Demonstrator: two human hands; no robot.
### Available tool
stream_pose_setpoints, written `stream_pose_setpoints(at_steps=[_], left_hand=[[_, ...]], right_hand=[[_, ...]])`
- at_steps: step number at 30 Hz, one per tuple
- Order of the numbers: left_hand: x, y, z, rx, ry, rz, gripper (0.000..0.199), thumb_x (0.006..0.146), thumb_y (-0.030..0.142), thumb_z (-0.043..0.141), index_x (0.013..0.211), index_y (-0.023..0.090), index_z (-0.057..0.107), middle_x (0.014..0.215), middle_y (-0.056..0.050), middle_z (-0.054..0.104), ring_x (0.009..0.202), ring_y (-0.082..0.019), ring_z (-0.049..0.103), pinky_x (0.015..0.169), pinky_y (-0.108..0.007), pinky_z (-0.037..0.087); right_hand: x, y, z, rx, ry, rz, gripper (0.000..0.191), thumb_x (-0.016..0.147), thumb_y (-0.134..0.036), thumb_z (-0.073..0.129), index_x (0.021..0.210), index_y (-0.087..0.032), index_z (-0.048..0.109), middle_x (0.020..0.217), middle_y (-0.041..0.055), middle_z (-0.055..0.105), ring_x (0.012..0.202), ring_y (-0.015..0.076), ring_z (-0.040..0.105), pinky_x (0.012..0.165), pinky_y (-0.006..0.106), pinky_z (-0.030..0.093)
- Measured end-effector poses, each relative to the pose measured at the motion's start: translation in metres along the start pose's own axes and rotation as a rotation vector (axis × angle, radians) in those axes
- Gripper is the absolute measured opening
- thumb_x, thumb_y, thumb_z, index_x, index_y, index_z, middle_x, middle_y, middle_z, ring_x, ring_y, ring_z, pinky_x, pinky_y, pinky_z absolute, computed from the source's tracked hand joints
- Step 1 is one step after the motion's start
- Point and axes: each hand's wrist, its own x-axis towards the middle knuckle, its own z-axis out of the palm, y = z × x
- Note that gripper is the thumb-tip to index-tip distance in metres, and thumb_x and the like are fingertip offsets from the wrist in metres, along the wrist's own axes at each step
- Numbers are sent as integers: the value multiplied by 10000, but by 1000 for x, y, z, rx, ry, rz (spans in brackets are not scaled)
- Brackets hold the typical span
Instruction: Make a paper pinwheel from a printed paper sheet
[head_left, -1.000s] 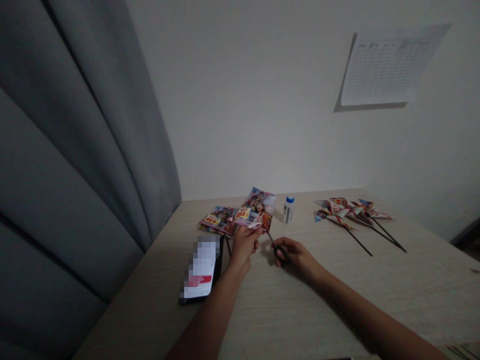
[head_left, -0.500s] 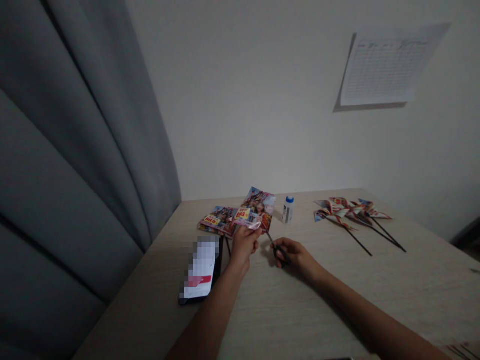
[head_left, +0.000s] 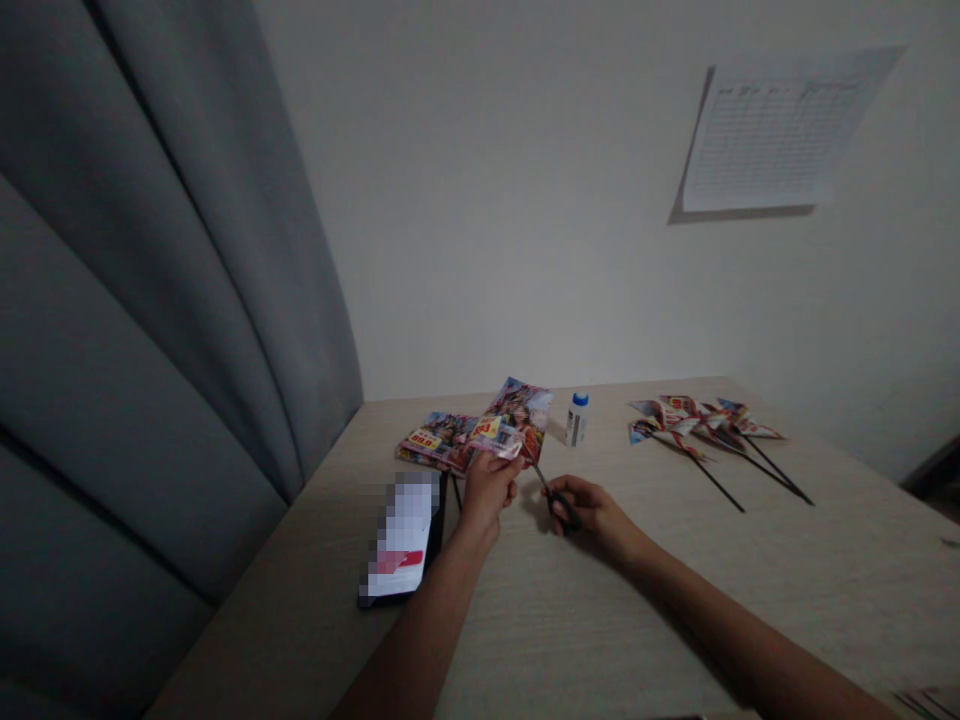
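Note:
A colourful printed sheet of paper point(head_left: 517, 412) is pinched at its lower edge by my left hand point(head_left: 489, 492), tilted up above the table. My right hand point(head_left: 589, 510) grips the dark handles of a pair of scissors point(head_left: 561, 508). Their blades reach up and left to the sheet's lower right edge; whether they are closed I cannot make out. Just left of the sheet lies a stack of similar printed paper point(head_left: 435, 440), partly covered by it. Behind the hands stands a white glue bottle point(head_left: 576, 422) with a blue cap.
A phone point(head_left: 401, 540) with a lit screen lies left of my left forearm. Paper pinwheels on black sticks point(head_left: 705, 425) rest at the right of the wooden table point(head_left: 600, 640). A grey curtain point(head_left: 187, 300) hangs along the left side. A printed form point(head_left: 772, 140) is on the wall.
The printed sheet has shifted slightly, its upper corner tipping a little lower and to the right. Both hands stay almost in place.

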Motion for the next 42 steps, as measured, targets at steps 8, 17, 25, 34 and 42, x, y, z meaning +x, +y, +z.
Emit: stream_pose_setpoints(at_steps=[8, 17, 25, 34, 42], left_hand=[[0, -2, 3, -14, -23, -15, 377, 605, 362, 818, 842, 168, 597, 727, 8, 698, 346, -12, 408, 338, -153, 194], [0, -3, 3, 2, -16, -27, 365, 613, 359, 810, 826, 171, 582, 707, 13, 691, 359, -17, 423, 342, -150, 193], [0, -2, 2, 3, -27, -30, 385, 603, 375, 822, 832, 177, 584, 693, 28, 674, 354, -17, 413, 342, -154, 191], [-3, 2, 2, 4, -28, -41, 355, 617, 354, 811, 814, 176, 576, 694, 22, 678, 365, -16, 420, 348, -151, 194], [-2, 3, 1, -1, -40, -40, 364, 611, 362, 814, 804, 173, 570, 697, 19, 677, 355, -9, 397, 349, -153, 179]], right_hand=[[-1, -4, 2, -7, -13, -45, 509, 658, -534, 846, 928, -174, 608, 634, -18, 582, 581, 136, 549, 588, 278, 368], [1, 1, -1, 0, -5, -32, 494, 653, -507, 853, 920, -171, 608, 654, -30, 566, 567, 123, 538, 577, 271, 357], [1, 1, -2, 11, -8, -24, 477, 650, -483, 858, 913, -174, 606, 652, -44, 548, 555, 117, 533, 573, 271, 361], [2, 4, -4, -9, 1, -29, 473, 659, -481, 853, 922, -168, 615, 660, -39, 559, 556, 114, 537, 566, 263, 357], [3, 4, -4, 17, -1, -38, 488, 643, -477, 864, 927, -168, 614, 670, -37, 561, 568, 118, 551, 579, 266, 365]])
